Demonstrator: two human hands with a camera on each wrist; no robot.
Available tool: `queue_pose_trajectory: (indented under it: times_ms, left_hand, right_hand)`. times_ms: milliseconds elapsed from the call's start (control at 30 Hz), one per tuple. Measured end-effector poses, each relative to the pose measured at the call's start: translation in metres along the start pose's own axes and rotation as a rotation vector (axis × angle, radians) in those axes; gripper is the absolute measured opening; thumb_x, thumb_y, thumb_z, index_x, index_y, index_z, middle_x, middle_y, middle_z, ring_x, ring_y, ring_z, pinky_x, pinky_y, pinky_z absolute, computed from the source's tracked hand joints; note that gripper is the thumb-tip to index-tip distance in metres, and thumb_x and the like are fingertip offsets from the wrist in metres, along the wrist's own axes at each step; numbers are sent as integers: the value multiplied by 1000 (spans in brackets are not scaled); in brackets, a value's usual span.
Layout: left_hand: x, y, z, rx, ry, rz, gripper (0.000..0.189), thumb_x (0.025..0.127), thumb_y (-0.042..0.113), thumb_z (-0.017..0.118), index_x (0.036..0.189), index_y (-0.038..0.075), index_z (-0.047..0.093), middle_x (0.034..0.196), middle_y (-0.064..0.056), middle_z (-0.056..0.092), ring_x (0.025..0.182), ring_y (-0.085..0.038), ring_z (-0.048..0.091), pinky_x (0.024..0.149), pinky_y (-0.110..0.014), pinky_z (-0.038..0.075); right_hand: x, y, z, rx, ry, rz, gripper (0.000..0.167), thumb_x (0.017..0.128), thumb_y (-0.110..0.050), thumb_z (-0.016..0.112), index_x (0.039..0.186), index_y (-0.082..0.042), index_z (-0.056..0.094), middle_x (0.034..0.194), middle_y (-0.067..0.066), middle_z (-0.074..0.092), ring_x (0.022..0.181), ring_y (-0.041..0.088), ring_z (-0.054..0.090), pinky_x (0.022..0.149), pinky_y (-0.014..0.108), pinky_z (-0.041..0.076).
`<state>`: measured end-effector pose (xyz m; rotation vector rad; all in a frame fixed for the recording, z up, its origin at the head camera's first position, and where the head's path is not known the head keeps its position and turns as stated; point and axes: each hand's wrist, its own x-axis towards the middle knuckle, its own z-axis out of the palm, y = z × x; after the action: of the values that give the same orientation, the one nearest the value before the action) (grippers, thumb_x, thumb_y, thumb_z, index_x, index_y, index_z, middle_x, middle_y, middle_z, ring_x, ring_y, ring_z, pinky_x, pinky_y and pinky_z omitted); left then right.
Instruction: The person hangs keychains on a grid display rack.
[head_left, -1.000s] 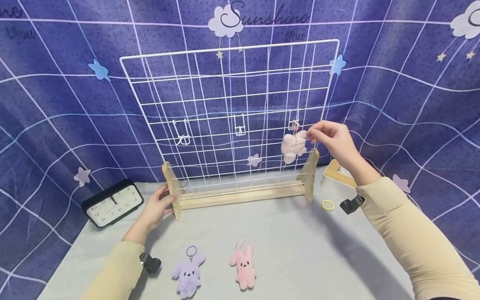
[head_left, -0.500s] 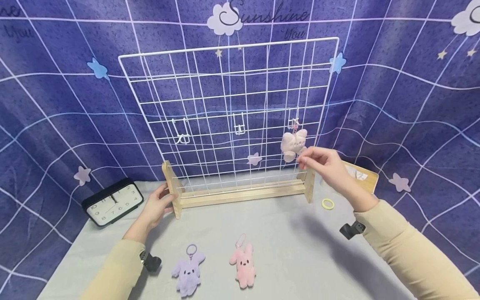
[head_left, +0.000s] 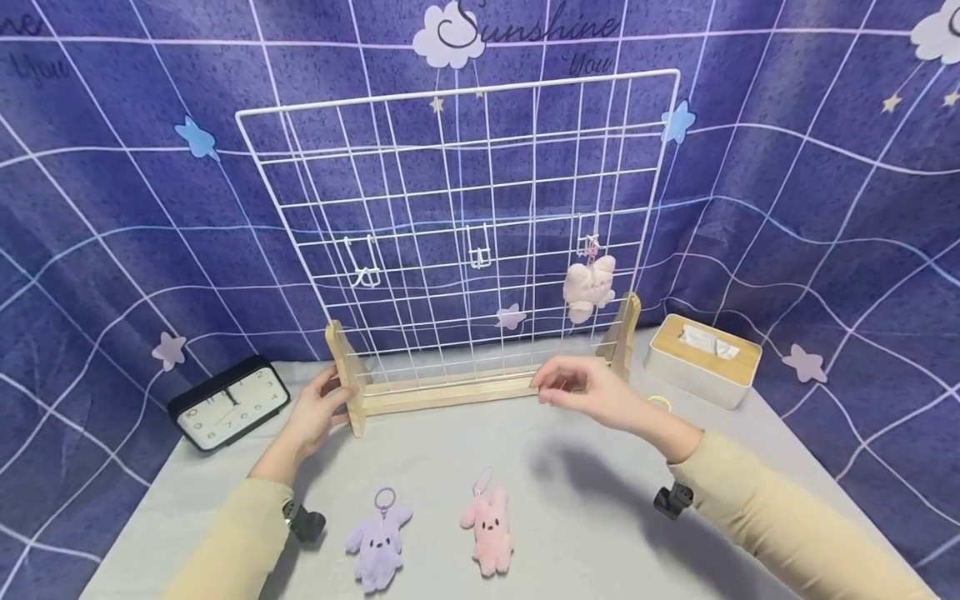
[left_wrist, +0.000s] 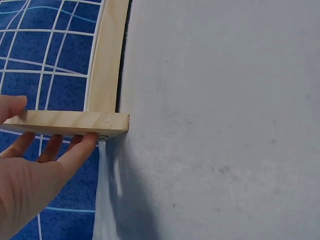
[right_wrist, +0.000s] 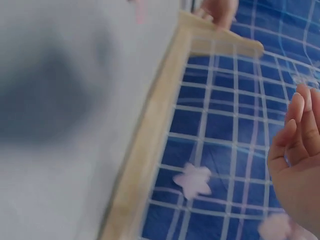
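Clock (head_left: 231,406): tilted at the left of my worktop (head_left: 450,467), numerals such as 10, 2, 3 and 4 readable.
Left hand (head_left: 313,412): I pinch the wooden upright (head_left: 347,367), thumb on one face, fingertips against the other; my forearm slants in from the lower left.
Purple plush (head_left: 378,554): lies face-up, its ring towards the grid (head_left: 491,225).
Pink plush (head_left: 492,533): face-up too, just right of the purple one.
Curtain writing: "Sunshine" in script, "You" beneath.
Right hand (head_left: 587,390): my fingers curve loosely together, thumb near their tips, raised above the worktop; my forearm reaches in from the lower right.
Pale plush (head_left: 588,289): hangs from the rightmost hook (head_left: 588,244), above my right hand and apart from it.
Tissue box (head_left: 697,372): beyond my right wrist.
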<state>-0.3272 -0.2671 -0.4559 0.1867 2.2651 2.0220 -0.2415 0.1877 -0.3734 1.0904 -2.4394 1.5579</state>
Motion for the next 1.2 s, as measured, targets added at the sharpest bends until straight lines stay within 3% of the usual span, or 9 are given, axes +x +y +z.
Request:
queue_pose_trajectory:
  times_ms: [200, 400, 633, 967, 1200]
  left_hand:
    - [1, -1, 0, -8, 4, -4, 70, 106, 6, 47, 163, 2, 7, 158, -33, 21, 138, -49, 34, 109, -63, 40]
    - [3, -2, 2, -5, 7, -8, 70, 105, 4, 48, 163, 1, 9, 156, -33, 23, 136, -47, 37, 108, -61, 43]
    - [1, 2, 3, -12, 15, -17, 71, 105, 3, 48, 163, 2, 7, 157, -33, 23, 139, -48, 34, 109, -62, 41]
    - [3, -2, -1, -10, 11, -2, 71, 104, 3, 49, 163, 3, 9, 156, -33, 24, 138, -49, 35, 108, -62, 42]
    - [4, -4, -1, -1, 8, -1, 72, 104, 4, 49, 163, 3, 9, 157, -32, 23, 138, -48, 35, 109, -61, 42]
  right_hand:
    - [-4, 21, 31, -15, -117, 60, 19, 96, -11, 70, 114, -4, 73, 97, 1, 74, 85, 16, 67, 76, 32, 60]
    - [-10, 44, 55, -4, -187, 71, 21, 97, -10, 70, 116, -2, 73, 98, 11, 73, 84, 17, 65, 73, 32, 60]
    - [-10, 59, 75, -6, -258, 124, 21, 96, -12, 71, 114, 0, 74, 108, 14, 74, 90, 16, 65, 86, 33, 59]
    - [3, 68, 93, -39, -296, 210, 19, 93, -11, 73, 110, -2, 75, 102, 6, 75, 94, 10, 67, 94, 27, 54]
    - [13, 74, 102, -107, -260, 262, 12, 89, -6, 74, 101, -5, 77, 88, -3, 72, 79, 5, 60, 78, 23, 53]
